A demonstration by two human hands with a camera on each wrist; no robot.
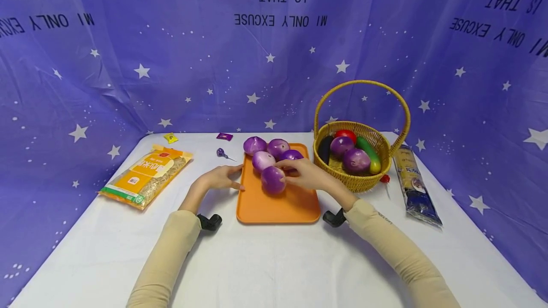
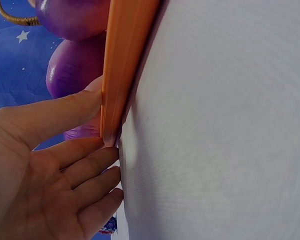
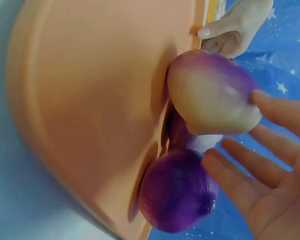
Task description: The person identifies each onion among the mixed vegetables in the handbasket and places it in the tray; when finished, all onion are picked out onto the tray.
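Several purple onions lie on an orange tray [image 1: 252,208], bunched toward its far half. My right hand [image 1: 306,175] holds the nearest onion [image 1: 273,180] between thumb and fingers, with its pale underside facing the right wrist camera. Its other fingers spread out beside a darker onion [image 3: 175,192]. At the tray's left side, my left hand [image 1: 220,178] holds the edge. There the thumb [image 2: 65,112] lies at the rim and the fingers are along the outside, tips near the white cloth. Other onions [image 1: 255,146] sit close together behind the held one.
Right of the tray stands a wicker basket [image 1: 361,183] with an eggplant, onions, a tomato and a cucumber. Beyond it lie a red lollipop [image 1: 385,178] and a dark package [image 1: 417,187]. A grain bag [image 1: 147,175], purple lollipop [image 1: 220,152] and small wrapped candies are left.
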